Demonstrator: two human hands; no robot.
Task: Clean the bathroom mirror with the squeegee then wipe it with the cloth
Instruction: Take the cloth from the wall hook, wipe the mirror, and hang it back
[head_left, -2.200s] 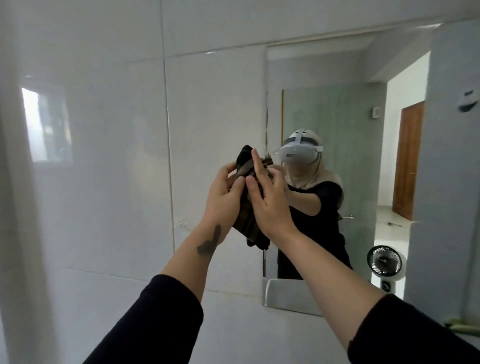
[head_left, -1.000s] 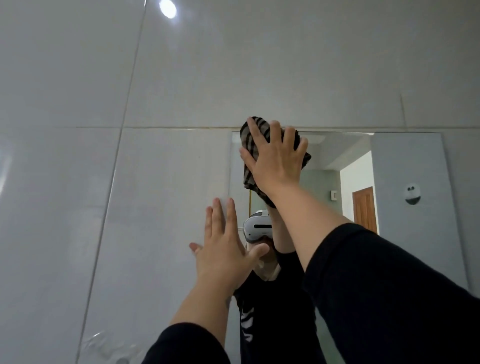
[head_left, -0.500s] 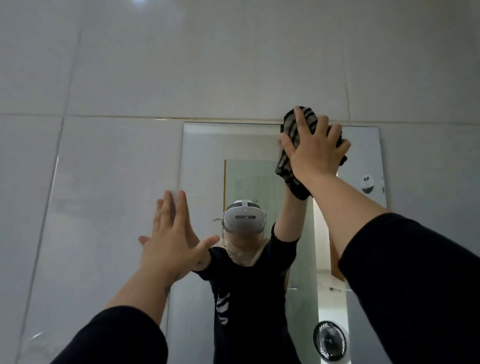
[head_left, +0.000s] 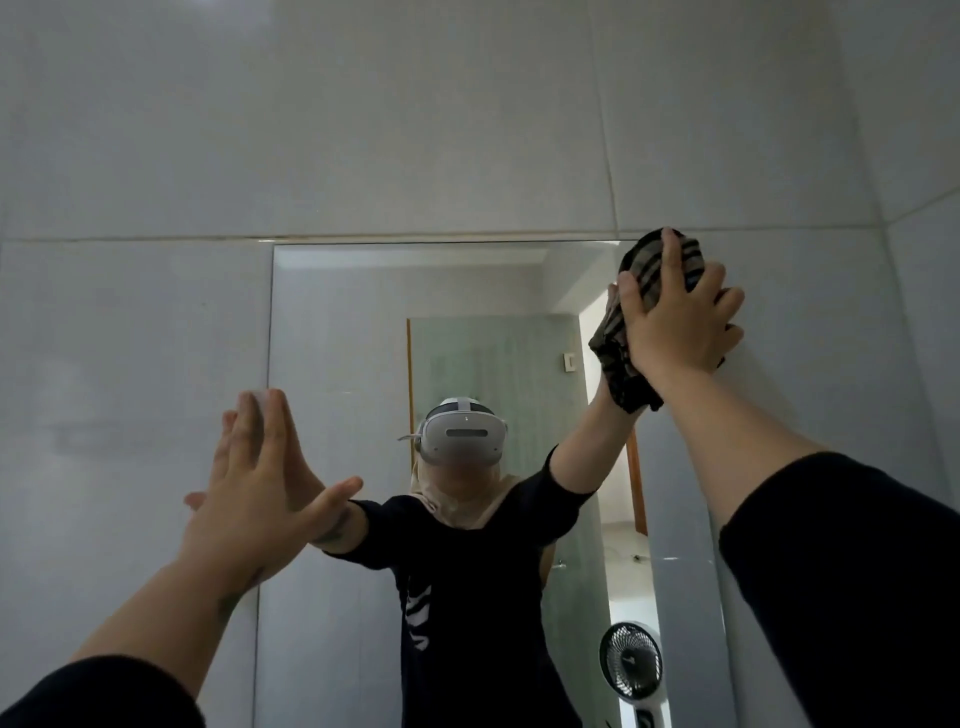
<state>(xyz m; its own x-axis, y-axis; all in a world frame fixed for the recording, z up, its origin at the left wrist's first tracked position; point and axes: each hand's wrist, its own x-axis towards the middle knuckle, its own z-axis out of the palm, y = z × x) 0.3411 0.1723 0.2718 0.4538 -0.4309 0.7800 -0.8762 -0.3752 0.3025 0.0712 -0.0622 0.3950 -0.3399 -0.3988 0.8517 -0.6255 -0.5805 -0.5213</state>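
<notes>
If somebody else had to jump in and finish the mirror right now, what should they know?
Right hand: fingers spread, pressing the striped cloth flat against the mirror at its top right corner.
Left hand: open and holding nothing, palm up against the mirror's left edge where it meets the tiled wall.
Squeegee: not in view, so I can't confirm that step.
Done: cloth wiping is under way along the top edge.
Left: wipe the middle and lower glass; how clean it is cannot be judged from here.
</notes>
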